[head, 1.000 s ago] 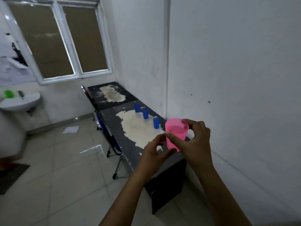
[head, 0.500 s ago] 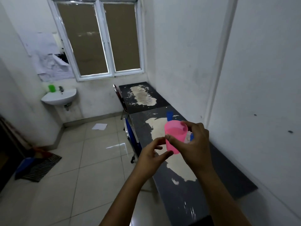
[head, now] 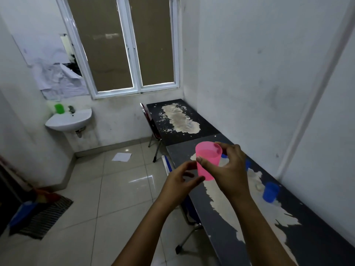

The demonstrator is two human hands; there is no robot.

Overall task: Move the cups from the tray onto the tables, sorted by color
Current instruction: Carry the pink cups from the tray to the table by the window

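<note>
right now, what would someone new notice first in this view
The pink cup, held up mid-frame by the right hand, with the left hand just below it. Behind it, along the right wall, runs a dark table with peeling pale patches, and a blue cup stands on it.

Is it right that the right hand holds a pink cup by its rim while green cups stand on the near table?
Not quite. In the head view the cups on the near table are blue, not green. The right hand does hold the pink cup by its rim.
</note>
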